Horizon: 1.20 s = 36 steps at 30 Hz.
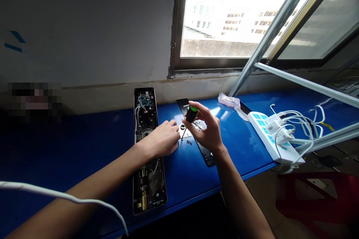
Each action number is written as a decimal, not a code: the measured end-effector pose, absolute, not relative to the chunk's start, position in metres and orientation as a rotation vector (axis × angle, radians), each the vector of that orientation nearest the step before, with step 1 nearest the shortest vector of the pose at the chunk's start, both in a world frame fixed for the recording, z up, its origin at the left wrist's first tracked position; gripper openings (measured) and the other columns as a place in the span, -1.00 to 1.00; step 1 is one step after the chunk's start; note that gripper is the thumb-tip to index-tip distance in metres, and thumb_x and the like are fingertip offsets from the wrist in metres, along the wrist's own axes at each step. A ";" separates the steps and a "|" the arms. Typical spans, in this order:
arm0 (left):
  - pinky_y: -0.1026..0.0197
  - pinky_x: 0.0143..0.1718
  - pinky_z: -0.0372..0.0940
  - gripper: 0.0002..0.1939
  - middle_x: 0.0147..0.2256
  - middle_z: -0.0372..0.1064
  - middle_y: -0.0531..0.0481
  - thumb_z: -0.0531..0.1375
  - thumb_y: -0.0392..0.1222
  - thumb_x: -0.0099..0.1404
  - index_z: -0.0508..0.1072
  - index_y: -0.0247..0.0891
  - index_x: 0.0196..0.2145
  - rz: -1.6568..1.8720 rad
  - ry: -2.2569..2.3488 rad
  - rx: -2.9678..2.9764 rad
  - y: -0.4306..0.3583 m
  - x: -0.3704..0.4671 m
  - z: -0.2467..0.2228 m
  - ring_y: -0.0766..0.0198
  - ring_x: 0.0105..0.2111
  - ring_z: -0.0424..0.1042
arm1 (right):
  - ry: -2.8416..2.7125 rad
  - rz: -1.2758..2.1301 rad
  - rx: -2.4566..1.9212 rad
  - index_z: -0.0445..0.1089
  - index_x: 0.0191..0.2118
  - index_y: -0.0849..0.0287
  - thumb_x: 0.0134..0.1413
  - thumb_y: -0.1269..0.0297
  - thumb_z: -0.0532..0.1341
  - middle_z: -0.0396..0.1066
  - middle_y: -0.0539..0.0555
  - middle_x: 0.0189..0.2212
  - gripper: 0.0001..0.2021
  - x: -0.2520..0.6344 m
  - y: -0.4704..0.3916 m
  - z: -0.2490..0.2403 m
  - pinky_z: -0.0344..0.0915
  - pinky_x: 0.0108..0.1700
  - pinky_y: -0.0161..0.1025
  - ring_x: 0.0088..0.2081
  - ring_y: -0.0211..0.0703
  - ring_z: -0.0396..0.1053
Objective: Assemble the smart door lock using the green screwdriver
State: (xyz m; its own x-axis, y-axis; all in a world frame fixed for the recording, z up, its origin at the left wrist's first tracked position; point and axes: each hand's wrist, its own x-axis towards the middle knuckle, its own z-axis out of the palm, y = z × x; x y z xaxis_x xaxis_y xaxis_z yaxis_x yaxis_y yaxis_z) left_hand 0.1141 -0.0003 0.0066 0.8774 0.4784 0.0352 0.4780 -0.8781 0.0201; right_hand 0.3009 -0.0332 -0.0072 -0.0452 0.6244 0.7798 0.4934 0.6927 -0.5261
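Observation:
A screwdriver (pixel 192 114) with a black and green handle is gripped in my right hand (pixel 207 129), its shaft slanting down to the left. My left hand (pixel 164 138) is closed, fingertips at the left edge of a small silver metal plate (pixel 185 133). Several tiny dark screws (pixel 189 142) lie on the blue tabletop below that plate. Under my right hand a long black panel (pixel 206 155) lies partly hidden. Beneath my left forearm is a long open housing (pixel 145 119) with a circuit board, wires and a brass-coloured part inside.
At the right, a white power strip (pixel 269 138) carries plugs and tangled white cables (pixel 305 121). A clear plastic bag (pixel 229 100) lies near the wall. Metal framing (pixel 258 56) crosses before the window. A white cable (pixel 64 196) crosses the lower left; a red stool (pixel 316 201) stands below.

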 end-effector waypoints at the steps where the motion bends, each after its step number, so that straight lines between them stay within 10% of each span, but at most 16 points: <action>1: -0.08 -0.02 0.39 -0.82 -0.28 0.53 -0.23 0.20 -0.33 0.32 0.62 -0.29 -0.35 0.072 0.770 3.042 0.000 0.114 0.006 -0.12 -0.02 0.45 | -1.690 0.131 -0.909 0.30 0.28 -0.10 0.18 0.41 0.33 0.56 0.01 0.05 -0.42 0.301 -0.033 -0.007 0.64 -0.07 -0.13 -0.15 -0.15 0.61; 14: 0.04 -0.16 0.40 -0.78 -0.25 0.53 -0.18 0.30 -0.09 0.40 0.61 -0.30 -0.30 0.160 0.942 2.939 0.005 0.125 0.006 -0.03 -0.13 0.49 | -1.597 0.054 -0.890 0.24 0.29 -0.14 0.18 0.37 0.36 0.56 0.03 -0.04 -0.39 0.307 -0.047 0.012 0.65 -0.06 -0.02 -0.11 -0.05 0.62; 36: 0.07 -0.10 0.57 -0.76 -0.17 0.59 -0.13 0.22 -0.30 0.43 0.66 -0.25 -0.04 0.869 0.852 2.489 -0.019 0.083 0.008 0.12 -0.12 0.56 | -1.416 0.189 -0.874 0.07 0.30 -0.19 0.27 0.18 0.29 0.49 0.08 -0.20 -0.42 0.308 -0.043 0.015 0.64 -0.18 0.09 -0.15 0.07 0.60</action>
State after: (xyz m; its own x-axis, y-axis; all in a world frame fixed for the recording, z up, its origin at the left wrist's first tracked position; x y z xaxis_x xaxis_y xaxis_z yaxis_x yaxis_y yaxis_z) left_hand 0.0832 -0.0186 0.0080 0.6270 0.6476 0.4330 0.4202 -0.7491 0.5121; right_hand 0.3081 -0.0427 0.0149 0.1968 0.5994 0.7759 0.3747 0.6853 -0.6245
